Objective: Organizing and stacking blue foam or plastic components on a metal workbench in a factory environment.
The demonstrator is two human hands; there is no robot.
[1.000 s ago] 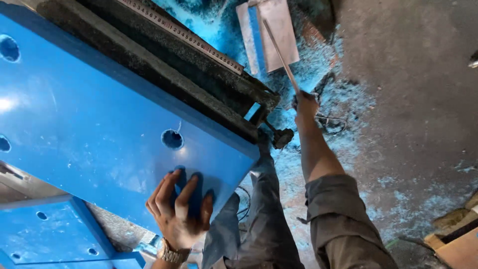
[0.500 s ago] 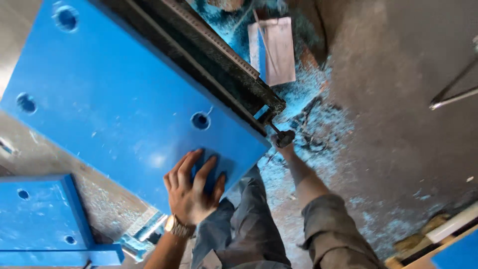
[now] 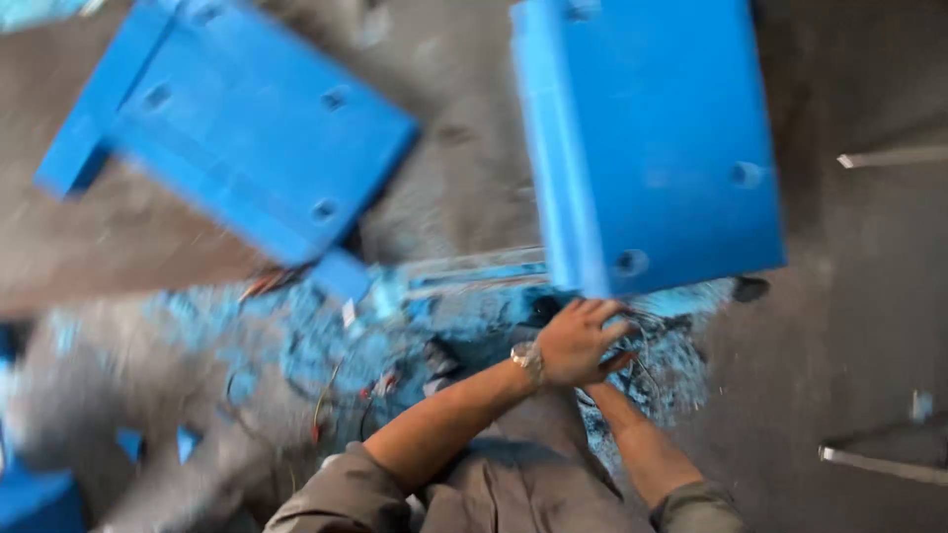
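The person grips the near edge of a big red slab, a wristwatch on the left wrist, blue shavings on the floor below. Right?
Not quite: the slab is blue, not red. The head view shows the left hand with its wristwatch at the slab's near edge, over blue shavings.

The left hand [image 3: 578, 341], a watch at its wrist, reaches forward with fingers [image 3: 604, 314] curled, its forearm crossing over the right forearm, whose hand is hidden beneath.

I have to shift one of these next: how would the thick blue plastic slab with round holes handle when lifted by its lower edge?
The thick blue plastic slab looks stiff: its faces stay flat. Probably heavy, since both the left hand and the mostly hidden right hand grip its lower edge. Its smooth surface may slip, and blue shavings litter the floor.
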